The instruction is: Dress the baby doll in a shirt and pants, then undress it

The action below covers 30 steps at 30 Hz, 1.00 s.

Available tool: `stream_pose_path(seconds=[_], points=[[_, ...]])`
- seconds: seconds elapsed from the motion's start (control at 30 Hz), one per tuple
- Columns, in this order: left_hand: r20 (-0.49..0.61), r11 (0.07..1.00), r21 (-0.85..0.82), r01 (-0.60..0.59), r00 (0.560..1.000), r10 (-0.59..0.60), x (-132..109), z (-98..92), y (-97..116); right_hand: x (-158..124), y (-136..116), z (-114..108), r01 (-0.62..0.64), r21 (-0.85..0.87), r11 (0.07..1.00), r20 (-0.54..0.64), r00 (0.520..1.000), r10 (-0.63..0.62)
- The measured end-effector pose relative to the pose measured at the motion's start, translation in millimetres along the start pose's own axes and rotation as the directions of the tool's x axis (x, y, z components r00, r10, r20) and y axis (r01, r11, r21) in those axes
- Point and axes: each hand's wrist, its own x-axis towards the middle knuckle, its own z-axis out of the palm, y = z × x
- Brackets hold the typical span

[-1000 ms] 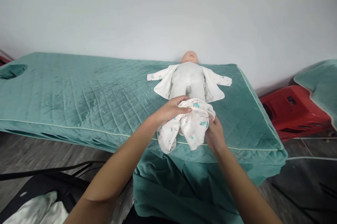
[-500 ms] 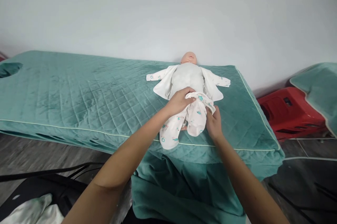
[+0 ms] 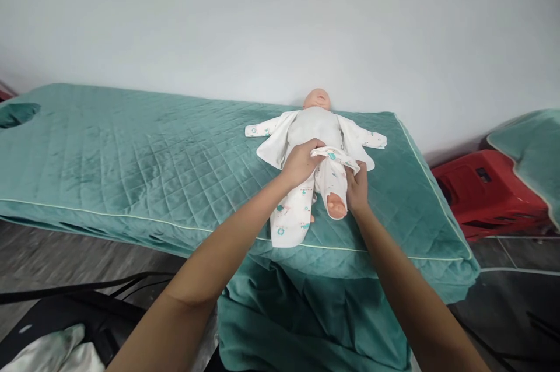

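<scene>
A baby doll point(image 3: 317, 127) lies on its back on a green quilted bed point(image 3: 144, 150), head toward the wall. Its white printed jacket point(image 3: 272, 150) hangs open over the arms. White baby pants point(image 3: 292, 223) with small printed figures cover its legs, and a foot point(image 3: 336, 206) pokes out of one pant leg. My left hand point(image 3: 304, 162) is closed on the waistband at the doll's middle. On the other side, my right hand point(image 3: 357, 185) grips the waistband's edge, fingers partly hidden by cloth.
To the right stands a red plastic stool point(image 3: 490, 194) beside another green-covered bed point(image 3: 531, 144). A white wall point(image 3: 175, 39) runs behind the bed. At lower left, crumpled cloth point(image 3: 56, 351) lies on a black chair point(image 3: 83, 316). Green fabric hangs off the bed's front.
The waistband has been drawn up a little toward the doll's belly. The doll's foot has come out of the right-hand pant leg. Both hands keep their hold.
</scene>
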Motion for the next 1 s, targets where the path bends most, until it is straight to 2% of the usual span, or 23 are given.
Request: stream_pose_path(seconds=[0.1,0.2,0.3,0.37,0.43,0.5,0.57,0.67,0.7,0.77,0.83,0.9,0.93,1.0], points=[[-0.045,0.997,-0.074,-0.015,0.999,0.011,6,0.1,-6,7,1,3,-0.024,-0.009,1.000,-0.015,1.000,0.024],[-0.080,0.971,-0.234,0.043,0.995,-0.063,6,-3.8,-17,9,5,4,-0.077,-0.045,0.996,0.004,0.997,0.077],[0.013,0.865,-0.483,0.139,0.988,-0.151,-5,-10.4,-35,5,7,4,-0.113,-0.066,0.991,0.025,0.993,0.115],[0.071,0.732,-0.652,0.196,0.977,-0.199,-15,-14.0,-46,-1,6,4,-0.030,-0.038,0.999,0.039,0.999,0.032],[0.087,0.604,-0.768,0.214,0.969,-0.232,-24,-15.7,-55,-6,0,3,0.148,-0.023,0.989,0.059,0.987,-0.147],[0.083,0.535,-0.820,0.205,0.966,-0.243,-29,-15.6,-59,-7,-12,3,0.310,-0.033,0.950,0.135,0.943,-0.303],[0.077,0.515,-0.835,0.193,0.968,-0.237,-31,-14.7,-59,-2,-30,5,0.358,-0.049,0.932,0.281,0.901,-0.331],[0.079,0.504,-0.845,0.178,0.974,-0.211,-30,-14.5,-58,21,-62,15,0.302,-0.103,0.948,0.547,0.813,-0.200],[0.079,0.503,-0.847,0.172,0.976,-0.202,-30,-14.8,-58,31,-72,20,0.279,-0.130,0.951,0.633,0.762,-0.137],[0.070,0.504,-0.849,0.160,0.979,-0.192,-29,-15.7,-58,54,-86,31,0.232,-0.174,0.957,0.731,0.682,-0.033],[0.070,0.498,-0.851,0.165,0.976,-0.205,-30,-16.5,-59,75,-90,41,0.169,-0.169,0.971,0.825,0.563,0.045],[0.093,0.488,-0.850,0.197,0.969,-0.230,-30,-17.1,-59,89,-82,46,0.068,-0.108,0.992,0.872,0.486,0.062],[0.108,0.484,-0.849,0.214,0.965,-0.237,-30,-17.3,-59,92,-76,46,0.009,-0.067,0.998,0.874,0.482,0.054],[0.142,0.477,-0.846,0.237,0.964,-0.227,-31,-17.9,-59,93,-63,45,-0.119,0.032,0.992,0.850,0.526,0.035]])
